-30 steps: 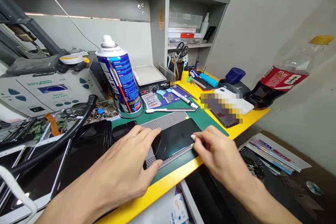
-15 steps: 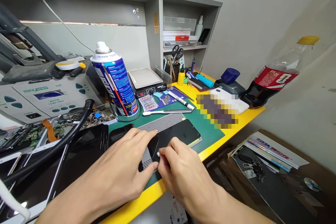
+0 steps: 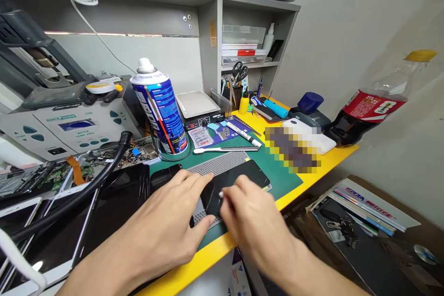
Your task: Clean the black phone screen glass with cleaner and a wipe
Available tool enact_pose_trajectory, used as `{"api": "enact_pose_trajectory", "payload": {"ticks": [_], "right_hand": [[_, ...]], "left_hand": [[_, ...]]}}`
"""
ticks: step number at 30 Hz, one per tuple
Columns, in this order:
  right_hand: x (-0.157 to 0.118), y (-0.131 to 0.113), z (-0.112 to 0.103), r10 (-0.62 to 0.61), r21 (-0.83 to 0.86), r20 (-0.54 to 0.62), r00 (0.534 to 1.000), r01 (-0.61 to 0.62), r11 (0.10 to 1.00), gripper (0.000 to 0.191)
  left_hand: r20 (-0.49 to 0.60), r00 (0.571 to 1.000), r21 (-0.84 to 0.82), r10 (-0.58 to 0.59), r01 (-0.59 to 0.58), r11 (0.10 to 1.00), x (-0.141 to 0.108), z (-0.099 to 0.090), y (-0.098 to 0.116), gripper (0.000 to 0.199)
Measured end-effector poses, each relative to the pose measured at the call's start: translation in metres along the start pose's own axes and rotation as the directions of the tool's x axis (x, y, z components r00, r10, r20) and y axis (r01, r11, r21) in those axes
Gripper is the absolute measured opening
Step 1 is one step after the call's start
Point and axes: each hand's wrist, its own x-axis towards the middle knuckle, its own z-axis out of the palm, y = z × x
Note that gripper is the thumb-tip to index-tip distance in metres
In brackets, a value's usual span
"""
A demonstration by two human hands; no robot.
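Note:
A phone with a black, glossy front (image 3: 243,173) lies face up on a grey perforated pad (image 3: 222,161). Thin light lines cross its glass close to my hands. My left hand (image 3: 173,215) steadies the phone's left end, fingertips at the far edge and thumb at the near edge. Over the near part of the glass, my right hand (image 3: 255,212) is closed in a pinch. A small white tip (image 3: 221,194) pokes out of its fingers; the rest of that thing is hidden.
Behind the pad lie a toothbrush (image 3: 227,149) and a white marker (image 3: 243,133). A blue spray can (image 3: 161,115) stands at the back left, beside a hot-air station (image 3: 76,125). Phones and tablets (image 3: 114,208) crowd the left. A cola bottle (image 3: 373,104) stands far right.
My right hand has moved right, away from my left thumb, taking the small white tip with it. My left hand stays on the phone. The whole view has shifted slightly.

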Motion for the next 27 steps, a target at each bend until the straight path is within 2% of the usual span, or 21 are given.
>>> {"api": "enact_pose_trajectory", "payload": {"ticks": [2,3,9,11,14,17,18,20,22,27], "right_hand": [[0.002,-0.011,0.004,-0.033,0.002,0.039,0.999,0.032,0.999,0.021],[0.004,-0.009,0.004,-0.017,0.011,0.051,0.999,0.016,1.000,0.021],[0.017,0.061,-0.020,0.207,-0.026,-0.024,0.978,-0.207,0.978,0.021],[0.017,0.068,-0.023,0.231,-0.042,-0.039,0.972,-0.233,0.972,0.022],[0.013,0.045,-0.018,0.184,-0.011,-0.005,0.983,-0.184,0.983,0.021],[0.009,0.008,-0.007,0.016,0.083,0.086,0.996,-0.023,0.996,0.021],[0.010,0.000,-0.005,-0.029,0.090,0.106,0.994,0.019,0.996,0.022],[0.015,-0.002,-0.002,-0.044,0.060,0.114,0.992,0.037,0.998,0.022],[0.023,0.013,-0.004,0.019,0.010,0.086,0.996,-0.020,1.000,0.021],[0.036,0.066,-0.019,0.204,-0.062,0.000,0.979,-0.204,0.977,0.025]], "left_hand": [[0.008,1.000,-0.014,0.003,-0.003,1.000,0.000,0.000,-0.001,0.052],[0.011,1.000,-0.021,0.003,-0.003,1.000,0.000,-0.001,-0.001,0.052],[0.016,0.999,-0.045,-0.036,0.037,0.998,-0.001,-0.004,0.001,0.057],[0.029,0.998,-0.059,-0.049,0.050,0.997,-0.001,-0.004,0.002,0.057],[0.025,0.999,-0.068,-0.039,0.041,0.997,-0.001,-0.004,0.002,0.057],[0.021,0.999,-0.058,-0.024,0.025,0.998,0.000,-0.004,0.002,0.056],[0.028,0.999,-0.056,-0.025,0.027,0.998,0.000,-0.004,0.002,0.056],[0.035,0.999,-0.059,-0.027,0.029,0.998,0.000,-0.005,0.002,0.057],[0.030,0.999,-0.067,-0.030,0.032,0.997,0.000,-0.007,0.003,0.057],[0.049,0.998,-0.098,-0.048,0.053,0.994,-0.001,-0.008,0.003,0.057]]}}
